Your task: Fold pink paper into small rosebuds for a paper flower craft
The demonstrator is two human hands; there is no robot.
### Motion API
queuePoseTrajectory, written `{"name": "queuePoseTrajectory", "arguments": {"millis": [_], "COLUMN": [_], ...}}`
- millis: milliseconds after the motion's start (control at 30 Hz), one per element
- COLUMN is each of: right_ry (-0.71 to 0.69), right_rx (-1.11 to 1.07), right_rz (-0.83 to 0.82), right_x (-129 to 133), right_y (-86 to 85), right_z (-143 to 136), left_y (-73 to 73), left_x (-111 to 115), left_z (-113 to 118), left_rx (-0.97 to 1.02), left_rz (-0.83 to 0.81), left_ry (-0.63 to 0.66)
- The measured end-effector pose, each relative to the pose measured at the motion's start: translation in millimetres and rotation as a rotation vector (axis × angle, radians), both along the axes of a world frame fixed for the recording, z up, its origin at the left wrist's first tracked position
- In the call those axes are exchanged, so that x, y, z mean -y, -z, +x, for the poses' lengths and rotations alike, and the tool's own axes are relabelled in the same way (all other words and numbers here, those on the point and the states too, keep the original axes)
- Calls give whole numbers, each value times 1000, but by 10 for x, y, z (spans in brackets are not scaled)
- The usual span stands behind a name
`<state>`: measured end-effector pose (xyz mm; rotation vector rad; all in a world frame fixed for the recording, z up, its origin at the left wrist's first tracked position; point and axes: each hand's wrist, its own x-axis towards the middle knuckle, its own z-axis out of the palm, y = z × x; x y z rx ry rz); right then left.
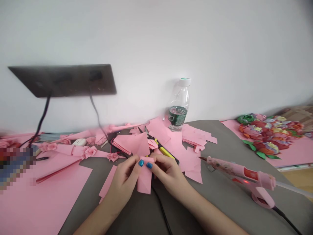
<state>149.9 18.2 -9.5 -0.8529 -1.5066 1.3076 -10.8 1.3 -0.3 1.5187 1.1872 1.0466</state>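
A small pink paper strip (144, 179) hangs upright between both hands at the centre of the view. My left hand (127, 173) pinches its upper left edge, thumb in front. On the upper right edge, my right hand (168, 169) is closed on the same strip. Behind the fingers lie folded pink paper pieces (137, 143) and a yellow-and-black tool (166, 152). A pink glue gun (244, 173) with a small red light rests on the grey table to the right.
Against the wall stands a clear bottle (178, 111). Colourful paper flowers (266, 133) lie at the right. Large pink sheets (49, 199) and paper roses (89, 152) cover the left. A black cable (161, 209) crosses the grey table (205, 202) near the front.
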Motion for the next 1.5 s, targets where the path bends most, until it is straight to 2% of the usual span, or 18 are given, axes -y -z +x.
{"name": "queuePoseTrajectory", "arguments": {"millis": [567,1100,1267,1400,1500], "right_ry": [-68,-120,-59,27,40], "right_rx": [-59,-42,-1,34,33], "right_rz": [29,-42,1,36,50], "right_x": [27,44,41,25,16], "right_y": [-42,-87,-86,-79,-76], "right_z": [0,13,18,21,20], "left_y": [20,-7,-26,-37,-36], "left_x": [13,33,27,13,19], "left_z": [-13,-13,-3,6,6], "left_rx": [-95,-97,-38,-117,-126], "left_rz": [94,69,-21,-55,-62], "left_ry": [-32,-40,64,114,131]}}
